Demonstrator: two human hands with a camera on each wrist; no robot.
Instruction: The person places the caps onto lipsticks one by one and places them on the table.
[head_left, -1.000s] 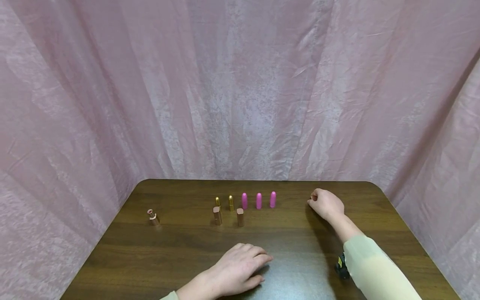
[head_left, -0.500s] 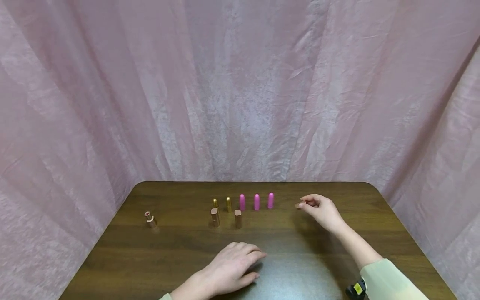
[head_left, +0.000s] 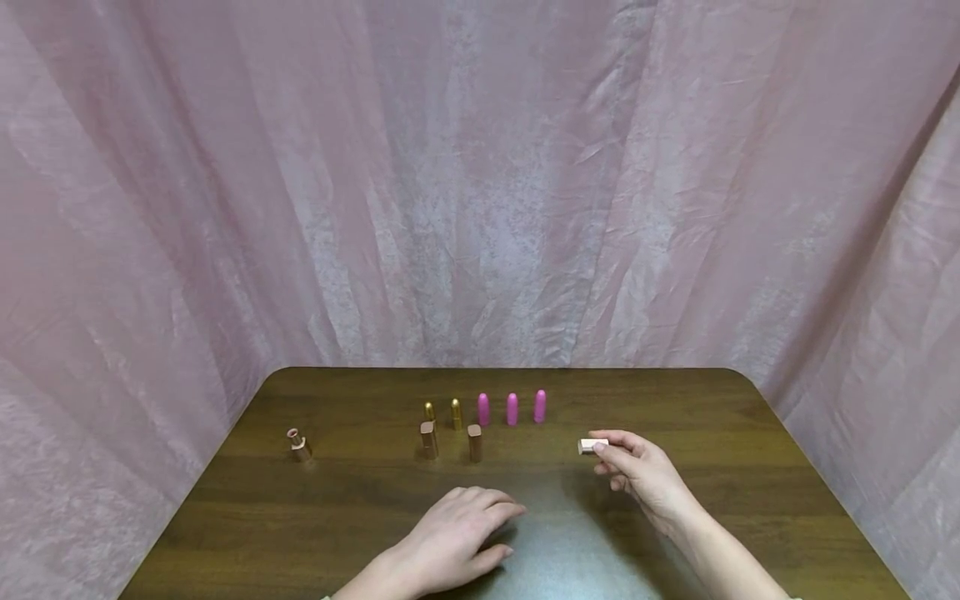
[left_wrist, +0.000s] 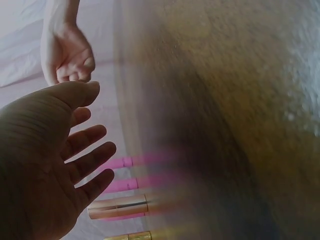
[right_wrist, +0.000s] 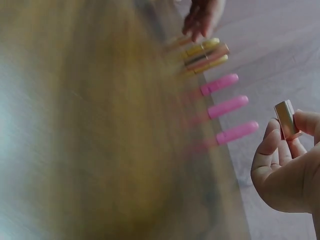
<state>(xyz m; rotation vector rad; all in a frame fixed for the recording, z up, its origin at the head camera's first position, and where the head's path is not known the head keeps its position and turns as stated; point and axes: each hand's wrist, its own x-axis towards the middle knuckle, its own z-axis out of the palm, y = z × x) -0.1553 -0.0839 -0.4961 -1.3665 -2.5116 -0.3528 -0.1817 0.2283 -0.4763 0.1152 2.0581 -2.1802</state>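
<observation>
Between thumb and fingers, my right hand [head_left: 645, 475] pinches a small rose-gold lipstick cap [head_left: 592, 446], held above the right part of the table. The right wrist view shows that cap [right_wrist: 286, 119] as a short, shiny, squared tube. My left hand [head_left: 453, 537] is at the table's front middle, palm down, fingers relaxed, holding nothing. At the far left an uncapped rose-gold lipstick [head_left: 301, 448] stands on the wood. Two capped rose-gold lipsticks [head_left: 428, 442] [head_left: 475, 444] stand upright beyond my left hand.
Behind them stand two gold bullet-shaped tubes [head_left: 457, 415], one partly hidden by a lipstick. Three pink bullet-shaped tubes [head_left: 512, 409] stand in a row to their right. The brown wooden table [head_left: 360, 517] ends at a pink curtain [head_left: 480, 208].
My right hand has come from the right back of the table toward the middle and nearer, turning so the pinched cap shows. The left hand has stayed nearly still.
</observation>
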